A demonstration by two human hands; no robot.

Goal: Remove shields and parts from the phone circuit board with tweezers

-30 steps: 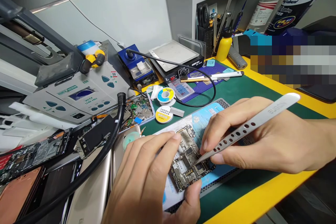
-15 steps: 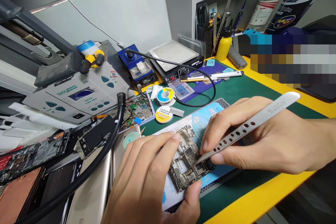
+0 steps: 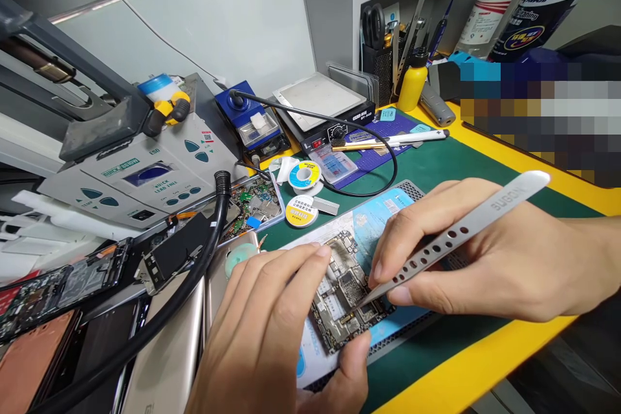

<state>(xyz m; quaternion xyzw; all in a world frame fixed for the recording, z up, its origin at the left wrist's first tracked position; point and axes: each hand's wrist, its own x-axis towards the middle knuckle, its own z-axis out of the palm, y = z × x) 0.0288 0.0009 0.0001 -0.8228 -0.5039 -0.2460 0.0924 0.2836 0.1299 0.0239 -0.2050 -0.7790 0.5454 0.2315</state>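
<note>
A phone circuit board (image 3: 345, 301) lies on a light blue mat (image 3: 383, 213) near the desk's front edge. My left hand (image 3: 272, 343) grips the board, forefinger on its far edge and thumb on its near edge. My right hand (image 3: 485, 259) pinches a pair of perforated steel tweezers (image 3: 451, 236), whose tips touch the middle of the board. Whether the tips hold a part is too small to tell.
A thick black hose (image 3: 184, 291) curves past a grey rework station (image 3: 145, 174) at left. Opened phones (image 3: 63, 284) and a parts tray (image 3: 255, 204) lie beside it. Solder wick reels (image 3: 303, 176), a hot plate (image 3: 323, 100), a yellow bottle (image 3: 413, 87) and a tool cup (image 3: 381, 58) stand behind.
The view has shifted slightly; both hands, the tweezers and the board keep the same pose.
</note>
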